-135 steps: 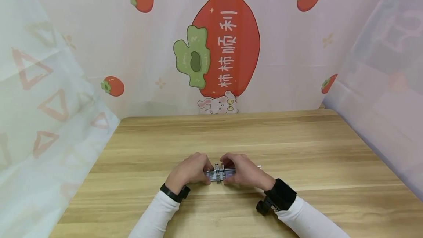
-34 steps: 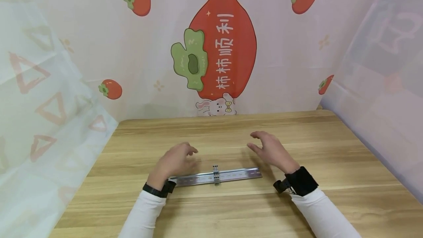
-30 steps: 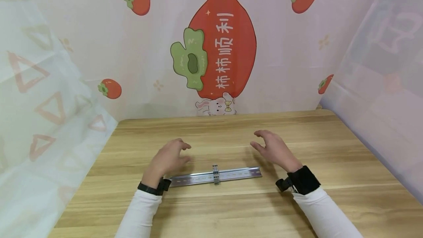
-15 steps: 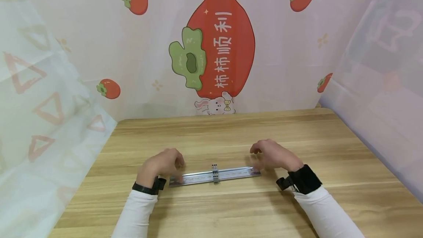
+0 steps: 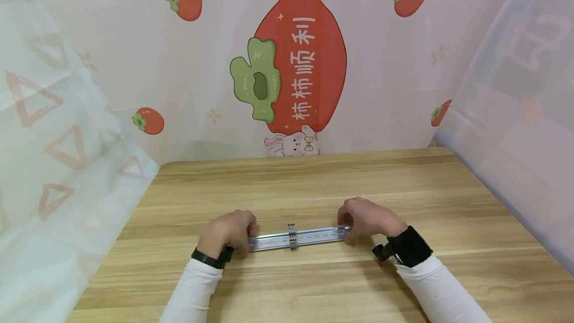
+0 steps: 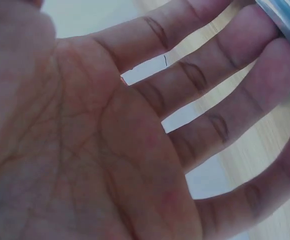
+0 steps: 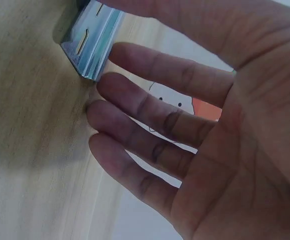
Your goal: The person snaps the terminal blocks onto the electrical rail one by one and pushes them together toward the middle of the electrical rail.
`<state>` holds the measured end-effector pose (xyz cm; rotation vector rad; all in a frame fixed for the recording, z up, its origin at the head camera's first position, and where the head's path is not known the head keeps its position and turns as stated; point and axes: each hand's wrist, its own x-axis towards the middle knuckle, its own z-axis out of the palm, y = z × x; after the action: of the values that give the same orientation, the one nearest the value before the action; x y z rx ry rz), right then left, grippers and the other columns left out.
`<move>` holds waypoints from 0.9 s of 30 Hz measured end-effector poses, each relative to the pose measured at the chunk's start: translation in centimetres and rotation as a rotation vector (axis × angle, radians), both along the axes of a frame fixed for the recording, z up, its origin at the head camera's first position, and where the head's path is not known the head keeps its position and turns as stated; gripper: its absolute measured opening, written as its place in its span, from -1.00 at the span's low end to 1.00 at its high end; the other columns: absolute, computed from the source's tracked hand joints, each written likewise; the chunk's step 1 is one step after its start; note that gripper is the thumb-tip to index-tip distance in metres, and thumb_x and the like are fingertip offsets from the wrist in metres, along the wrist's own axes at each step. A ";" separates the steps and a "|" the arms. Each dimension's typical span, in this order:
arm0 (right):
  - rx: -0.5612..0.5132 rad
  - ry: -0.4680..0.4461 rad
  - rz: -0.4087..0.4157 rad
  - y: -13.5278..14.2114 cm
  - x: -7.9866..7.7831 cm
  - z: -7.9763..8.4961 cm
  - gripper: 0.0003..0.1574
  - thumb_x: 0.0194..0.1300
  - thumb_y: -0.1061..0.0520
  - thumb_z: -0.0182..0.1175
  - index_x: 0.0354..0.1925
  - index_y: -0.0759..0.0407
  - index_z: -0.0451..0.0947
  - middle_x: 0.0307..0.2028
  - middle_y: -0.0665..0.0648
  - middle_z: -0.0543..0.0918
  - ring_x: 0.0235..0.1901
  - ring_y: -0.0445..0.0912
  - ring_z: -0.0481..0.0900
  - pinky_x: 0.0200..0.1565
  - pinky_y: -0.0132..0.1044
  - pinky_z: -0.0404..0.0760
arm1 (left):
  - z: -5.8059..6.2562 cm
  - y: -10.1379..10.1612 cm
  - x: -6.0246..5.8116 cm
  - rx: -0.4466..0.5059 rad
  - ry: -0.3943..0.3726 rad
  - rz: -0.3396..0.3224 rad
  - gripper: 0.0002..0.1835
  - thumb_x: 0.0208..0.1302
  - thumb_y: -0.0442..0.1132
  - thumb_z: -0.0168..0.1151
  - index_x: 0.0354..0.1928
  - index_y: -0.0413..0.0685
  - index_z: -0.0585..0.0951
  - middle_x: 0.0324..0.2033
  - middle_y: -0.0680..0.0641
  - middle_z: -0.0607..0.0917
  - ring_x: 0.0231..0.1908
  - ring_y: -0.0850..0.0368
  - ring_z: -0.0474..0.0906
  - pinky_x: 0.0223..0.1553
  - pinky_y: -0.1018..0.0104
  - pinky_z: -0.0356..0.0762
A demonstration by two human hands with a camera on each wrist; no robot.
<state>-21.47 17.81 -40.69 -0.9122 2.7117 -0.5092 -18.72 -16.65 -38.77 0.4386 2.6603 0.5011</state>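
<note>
A silver slotted DIN rail (image 5: 316, 236) lies lengthwise from left to right on the wooden table. A small cluster of grey terminal blocks (image 5: 293, 238) sits across it near the middle. My left hand (image 5: 227, 230) grips the rail's left end, thumb on the near edge and fingers at the far edge; that end is hidden behind the hand. At the right end, my right hand (image 5: 369, 217) pinches the rail between thumb and fingers. The right wrist view shows the rail's cut end (image 7: 87, 55) beside the fingertips, and the left wrist view catches only a corner of the rail (image 6: 287, 20).
The wood-grain table (image 5: 287, 288) spreads around the rail. A printed curtain (image 5: 376, 88) hangs behind its back edge, with further sheets (image 5: 80, 203) at the sides. Each wrist wears a black strap with a small camera (image 5: 382, 251).
Both hands were at the blocks mid-rail, where two groups stood slightly apart; the blocks are now together. The hands lifted away, spread outward, then came down onto the rail's two ends.
</note>
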 end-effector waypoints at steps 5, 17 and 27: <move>-0.008 0.011 0.043 0.0 0.0 0.0 -0.71 -0.28 0.10 0.40 -0.46 -0.04 0.55 -0.46 -0.07 0.54 -0.45 -0.20 0.40 -0.39 -0.30 0.39 | 0.0 0.3 0.1 -0.021 0.029 -0.012 -0.57 -0.49 -0.40 0.50 -0.44 -0.05 0.51 -0.52 0.03 0.48 -0.49 0.11 0.39 -0.52 0.25 0.36; 0.041 0.092 0.043 1.4 -0.5 0.1 -0.73 -0.29 0.07 0.39 -0.50 -0.03 0.53 -0.50 -0.10 0.52 -0.49 -0.23 0.38 -0.42 -0.34 0.39 | -1.2 0.7 -1.1 0.020 0.133 -0.088 -0.66 -0.37 -0.34 0.42 -0.42 -0.02 0.52 -0.47 0.02 0.50 -0.48 0.13 0.39 -0.51 0.27 0.37; 0.036 0.071 -0.031 2.9 -0.9 0.3 -0.69 -0.27 0.11 0.40 -0.43 0.02 0.54 -0.48 -0.07 0.51 -0.45 -0.18 0.37 -0.38 -0.30 0.39 | -1.6 1.9 -1.5 0.031 0.238 -0.130 -0.71 -0.21 -0.30 0.37 -0.34 -0.05 0.55 -0.40 0.05 0.50 -0.39 0.15 0.36 -0.38 0.28 0.36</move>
<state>-22.38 20.72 -40.38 -0.8973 2.7929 -0.4398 -20.24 -14.78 -40.42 0.7167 2.8277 0.4764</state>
